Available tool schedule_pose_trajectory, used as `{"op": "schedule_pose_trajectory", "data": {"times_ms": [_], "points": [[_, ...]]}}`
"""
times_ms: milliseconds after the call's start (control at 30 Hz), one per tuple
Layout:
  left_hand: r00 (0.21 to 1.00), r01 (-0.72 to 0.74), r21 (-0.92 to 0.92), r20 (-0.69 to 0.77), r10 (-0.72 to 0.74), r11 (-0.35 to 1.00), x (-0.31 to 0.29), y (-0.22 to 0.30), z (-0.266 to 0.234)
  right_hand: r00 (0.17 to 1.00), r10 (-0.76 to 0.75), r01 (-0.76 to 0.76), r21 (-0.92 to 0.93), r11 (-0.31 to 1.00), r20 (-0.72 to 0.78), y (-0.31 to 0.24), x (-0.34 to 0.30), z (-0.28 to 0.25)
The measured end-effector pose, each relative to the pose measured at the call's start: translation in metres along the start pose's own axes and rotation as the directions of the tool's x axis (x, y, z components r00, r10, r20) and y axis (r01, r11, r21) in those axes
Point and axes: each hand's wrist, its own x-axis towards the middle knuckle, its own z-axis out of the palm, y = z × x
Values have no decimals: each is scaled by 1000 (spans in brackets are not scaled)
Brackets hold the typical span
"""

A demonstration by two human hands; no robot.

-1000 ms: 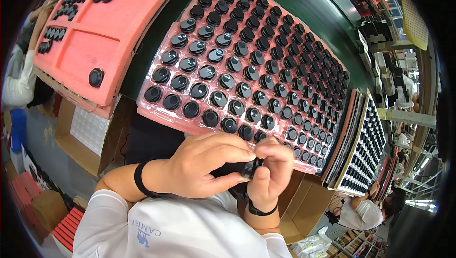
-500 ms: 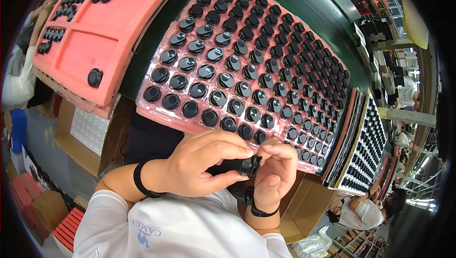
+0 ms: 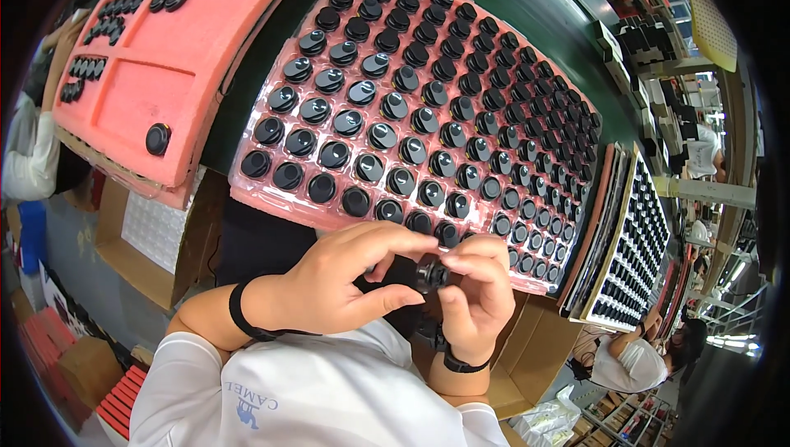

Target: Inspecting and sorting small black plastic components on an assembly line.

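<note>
Held in front of my chest is a small black round part (image 3: 430, 274) with a stepped, ringed edge. My right hand (image 3: 477, 286) pinches it between thumb and fingers. My left hand (image 3: 337, 278) is beside it, thumb and index finger spread either side of the part, with nothing gripped between them. Whether a left fingertip touches the part is hard to see. Just beyond both hands lies a large clear plastic tray (image 3: 255, 192) on pink foam, filled with rows of similar black round parts, many showing glossy faces. Each wrist wears a black band.
At the left is a pink foam tray (image 3: 148, 93) with black parts, above an open cardboard box (image 3: 136, 262). A white tray (image 3: 629, 249) of black pieces leans at the right. Another cardboard box (image 3: 535, 356) stands near my right elbow. Other people sit at both sides.
My left fingers have opened away from the black round part, which has turned in my right fingers. The view has shifted slightly, and the trays appear a little to the left.
</note>
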Motion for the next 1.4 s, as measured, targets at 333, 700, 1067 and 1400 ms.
{"op": "schedule_pose_trajectory", "data": {"times_ms": [333,700,1067,1400], "points": [[995,97,-291,20,-95,952,1,-6,-3,952,207,-295,-492,819,-225,28,11,-42],[983,182,-346,66,-169,920,1,-4,-6,976,189,-209,-701,681,-107,38,8,-46],[973,231,-417,83,-217,879,5,-5,-2,977,45,49,-423,905,208,-11,17,0],[996,89,-196,39,-83,976,3,-13,11,921,67,129,-463,877,384,-15,21,19]]}}
